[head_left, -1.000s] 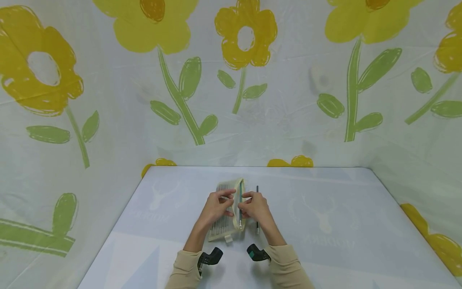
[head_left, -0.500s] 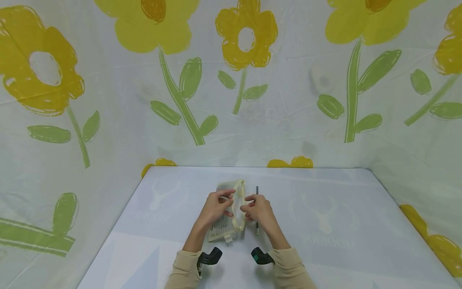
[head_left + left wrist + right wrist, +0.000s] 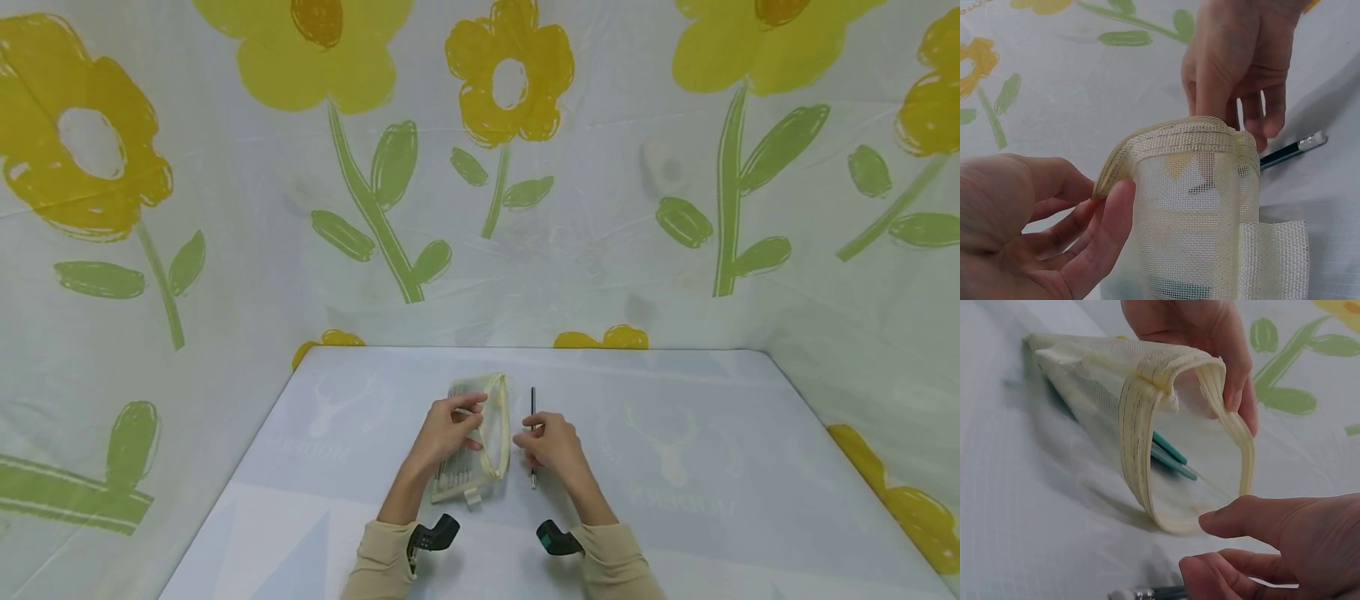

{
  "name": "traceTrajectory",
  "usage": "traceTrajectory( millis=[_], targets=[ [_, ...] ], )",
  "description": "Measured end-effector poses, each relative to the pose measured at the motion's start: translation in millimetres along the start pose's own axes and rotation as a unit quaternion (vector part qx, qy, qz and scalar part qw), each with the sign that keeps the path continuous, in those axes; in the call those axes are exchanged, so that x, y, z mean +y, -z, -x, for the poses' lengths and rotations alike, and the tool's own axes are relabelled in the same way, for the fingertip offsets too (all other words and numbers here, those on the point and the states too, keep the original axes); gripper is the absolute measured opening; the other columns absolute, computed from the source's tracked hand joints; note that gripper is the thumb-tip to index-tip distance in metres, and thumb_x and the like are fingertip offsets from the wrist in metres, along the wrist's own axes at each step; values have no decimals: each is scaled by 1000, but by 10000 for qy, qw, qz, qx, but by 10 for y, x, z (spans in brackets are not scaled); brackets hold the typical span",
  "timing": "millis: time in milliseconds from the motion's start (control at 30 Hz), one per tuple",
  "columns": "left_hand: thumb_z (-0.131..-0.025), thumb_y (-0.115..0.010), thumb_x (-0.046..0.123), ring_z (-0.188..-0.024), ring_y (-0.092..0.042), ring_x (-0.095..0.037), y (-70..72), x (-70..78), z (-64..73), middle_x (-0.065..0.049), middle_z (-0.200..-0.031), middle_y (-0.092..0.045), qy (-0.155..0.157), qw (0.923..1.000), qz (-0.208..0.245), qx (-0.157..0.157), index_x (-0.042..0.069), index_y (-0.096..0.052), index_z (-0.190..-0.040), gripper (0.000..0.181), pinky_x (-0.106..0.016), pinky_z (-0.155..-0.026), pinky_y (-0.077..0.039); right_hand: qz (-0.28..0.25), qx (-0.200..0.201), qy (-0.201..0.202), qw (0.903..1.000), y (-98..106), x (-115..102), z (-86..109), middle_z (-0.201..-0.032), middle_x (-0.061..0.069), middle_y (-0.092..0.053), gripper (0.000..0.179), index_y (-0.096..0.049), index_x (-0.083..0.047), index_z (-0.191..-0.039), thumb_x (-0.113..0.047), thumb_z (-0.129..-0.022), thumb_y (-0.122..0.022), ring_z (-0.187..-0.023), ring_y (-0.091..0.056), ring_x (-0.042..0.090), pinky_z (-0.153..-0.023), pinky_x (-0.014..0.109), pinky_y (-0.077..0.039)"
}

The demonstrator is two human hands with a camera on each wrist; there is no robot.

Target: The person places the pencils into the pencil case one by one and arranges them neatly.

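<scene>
A pale yellow mesh zip pencil case [image 3: 463, 477] lies on the table with its mouth gaping. My left hand [image 3: 442, 433] pinches one zipped edge of the mouth between thumb and fingers. Teal pencils [image 3: 1169, 459] show inside the case in the right wrist view. My right hand [image 3: 555, 442] hovers just right of the mouth, thumb and fingers apart with nothing between them. Beneath its fingers lies a dark pencil [image 3: 533, 400] with a metal ferrule and a white eraser [image 3: 1319, 136]; the hand covers its middle in the head view.
A fabric tab [image 3: 1275, 262] sticks out from the near end of the case. The pale printed table [image 3: 675, 533] reaches back to a flower-patterned curtain [image 3: 570, 275]. Black wrist cameras [image 3: 558, 538] sit at both sleeves.
A bluish pencil at the case's mouth, held by my right hand, has gone down inside. My right hand has let go and moved right, over the dark pencil. The left hand stays put.
</scene>
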State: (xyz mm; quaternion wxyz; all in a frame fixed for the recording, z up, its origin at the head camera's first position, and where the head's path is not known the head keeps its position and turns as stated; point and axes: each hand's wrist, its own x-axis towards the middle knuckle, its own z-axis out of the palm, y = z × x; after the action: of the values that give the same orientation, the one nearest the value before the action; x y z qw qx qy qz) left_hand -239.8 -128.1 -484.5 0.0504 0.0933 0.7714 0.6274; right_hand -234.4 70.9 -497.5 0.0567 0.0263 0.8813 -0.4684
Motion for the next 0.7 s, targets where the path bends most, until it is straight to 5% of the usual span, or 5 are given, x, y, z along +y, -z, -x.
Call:
traceTrajectory(
  millis=[433,700],
  targets=[
    [-96,-57,5,-102,-59,-45,6,-15,5,-28,-121,-53,75,9999,115,-12,0,-58,-134,38,-40,-61,-65,112,199,20,9997,15,147,14,-75,3,-65,38,-67,-1,-114,-13,-79,-79,-50,-59,10,-45,21,-55],
    [-96,-58,6,-97,-61,-36,12,-11,3,-25,-118,-55,48,10000,3,33,1,-59,-133,38,-33,-59,-65,225,460,127,9986,6,208,13,-73,3,-64,36,-67,-2,-111,-9,-77,-79,-47,-58,9,-44,20,-53]
  ],
)
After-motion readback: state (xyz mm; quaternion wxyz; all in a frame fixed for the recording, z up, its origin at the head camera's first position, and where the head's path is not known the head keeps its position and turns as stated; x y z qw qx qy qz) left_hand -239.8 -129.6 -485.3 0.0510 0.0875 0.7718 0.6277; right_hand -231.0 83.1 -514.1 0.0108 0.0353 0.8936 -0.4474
